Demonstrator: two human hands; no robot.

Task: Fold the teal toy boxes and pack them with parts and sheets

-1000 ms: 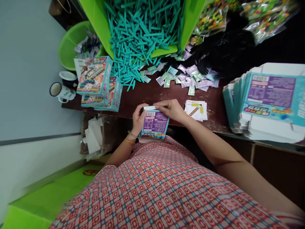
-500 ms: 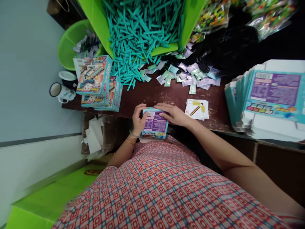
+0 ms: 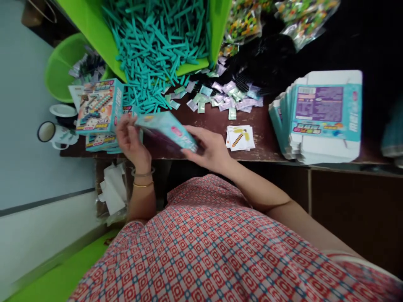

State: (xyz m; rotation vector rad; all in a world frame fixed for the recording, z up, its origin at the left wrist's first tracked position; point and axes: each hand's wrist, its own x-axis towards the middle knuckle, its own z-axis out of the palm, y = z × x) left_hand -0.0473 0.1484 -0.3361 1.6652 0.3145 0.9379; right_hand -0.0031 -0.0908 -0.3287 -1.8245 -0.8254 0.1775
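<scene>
Both of my hands hold one small teal toy box point(image 3: 168, 128) above the near edge of the brown table point(image 3: 267, 142). The box is tilted and blurred by motion. My left hand point(image 3: 130, 140) grips its left end, close to the stack of finished boxes point(image 3: 97, 109). My right hand point(image 3: 211, 150) is closed round its right end from below. A small pile of printed cards point(image 3: 239, 138) lies just right of my right hand.
A green bin point(image 3: 154, 37) spills teal plastic sticks onto the table. Small pastel sachets point(image 3: 220, 94) lie scattered behind the cards. A stack of flat unfolded cartons point(image 3: 317, 117) sits at the right. At the left are a green bowl point(image 3: 61, 71) and a mug point(image 3: 52, 133).
The box was upright against my body with both hands pressing its top flap. Now it is lifted, tipped sideways and carried left toward the stack of finished boxes. The view shifted too.
</scene>
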